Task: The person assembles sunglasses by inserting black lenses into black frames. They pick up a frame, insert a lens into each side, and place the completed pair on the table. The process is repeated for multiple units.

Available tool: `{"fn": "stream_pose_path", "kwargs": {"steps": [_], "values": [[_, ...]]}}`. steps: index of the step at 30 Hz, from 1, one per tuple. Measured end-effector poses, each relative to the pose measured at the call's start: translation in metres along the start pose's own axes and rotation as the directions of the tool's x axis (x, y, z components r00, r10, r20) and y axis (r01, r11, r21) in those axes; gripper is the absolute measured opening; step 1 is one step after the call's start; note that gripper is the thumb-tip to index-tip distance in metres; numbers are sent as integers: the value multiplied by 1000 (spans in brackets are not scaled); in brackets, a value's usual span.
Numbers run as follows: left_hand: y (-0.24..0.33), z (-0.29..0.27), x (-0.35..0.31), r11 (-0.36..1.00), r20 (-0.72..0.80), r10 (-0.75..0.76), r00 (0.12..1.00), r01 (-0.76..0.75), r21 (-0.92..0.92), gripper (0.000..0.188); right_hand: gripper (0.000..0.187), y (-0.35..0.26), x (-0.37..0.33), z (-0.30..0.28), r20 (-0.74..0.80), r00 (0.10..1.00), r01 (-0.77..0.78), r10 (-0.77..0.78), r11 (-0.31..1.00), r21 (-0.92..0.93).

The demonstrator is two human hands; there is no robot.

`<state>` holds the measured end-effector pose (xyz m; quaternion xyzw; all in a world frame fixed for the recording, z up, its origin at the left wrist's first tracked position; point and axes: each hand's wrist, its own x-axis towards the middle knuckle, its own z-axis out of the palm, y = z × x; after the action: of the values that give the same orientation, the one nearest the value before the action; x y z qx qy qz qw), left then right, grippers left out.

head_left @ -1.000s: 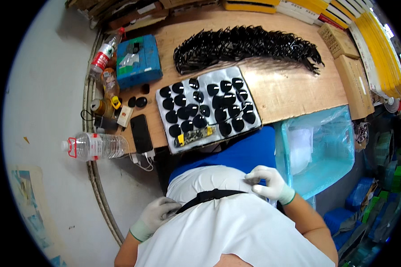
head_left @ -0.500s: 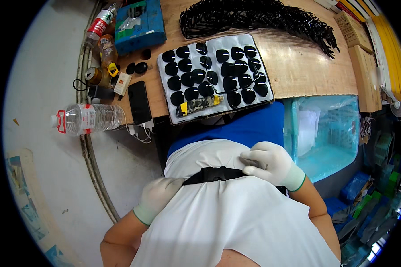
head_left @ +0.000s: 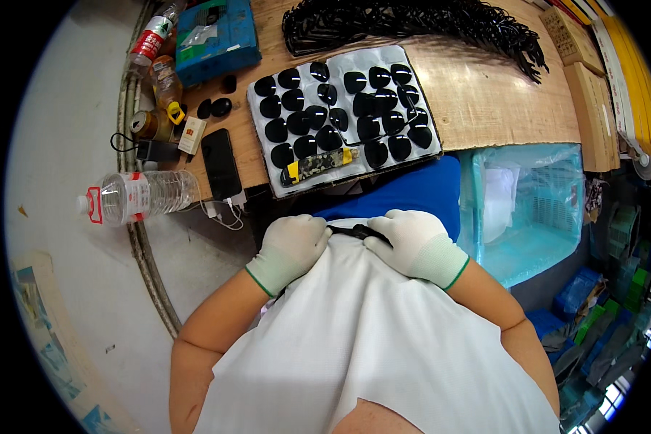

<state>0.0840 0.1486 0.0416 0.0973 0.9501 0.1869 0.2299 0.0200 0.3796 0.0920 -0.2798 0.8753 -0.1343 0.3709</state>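
Observation:
My left hand, in a white glove with a green cuff edge, is closed on one end of a black strap at my waist. From the other side my right hand, gloved alike, grips the strap by its dark buckle; its fingers partly hide the buckle. Whether the buckle is fastened cannot be made out. White cloth of my top is gathered up below the strap. Just beyond the hands, a padded tray holds rows of dark sunglass lenses and a yellow-ended camouflage-patterned tool.
A wooden table bears a heap of black spectacle frames, a blue box and a phone. A large plastic bottle juts out at left. A crate lined with blue plastic stands at right.
Both hands have moved forward, away from my body, pulling the strap with them. They are closer together, and the right fingers now cover part of the buckle.

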Motion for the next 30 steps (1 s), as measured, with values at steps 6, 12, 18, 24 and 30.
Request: {"fn": "stream_pose_path", "kwargs": {"steps": [6, 12, 18, 24, 30], "values": [[-6, -11, -5, 977, 148, 127, 981, -98, -191, 31, 35, 32, -6, 3, 24, 999, -36, 39, 992, -121], [-8, -9, -17, 936, 59, 167, 984, -139, -322, 27, 27, 62, -12, 23, -23, 996, -84, 82, 992, -96], [-7, -27, -32, 875, 83, 185, 979, -126, -467, 33, 35, 80, 1, 50, -85, 982, -174, 169, 983, -52], [-21, -30, -58, 875, 170, -45, 984, 121, -469, 30, 29, 96, -4, 40, -7, 1000, 10, -8, 955, 298], [-47, 11, -93, 591, 232, -353, 907, 408, -696, 29, 28, 116, -44, 3, -183, 979, 178, -85, 793, 583]]}}
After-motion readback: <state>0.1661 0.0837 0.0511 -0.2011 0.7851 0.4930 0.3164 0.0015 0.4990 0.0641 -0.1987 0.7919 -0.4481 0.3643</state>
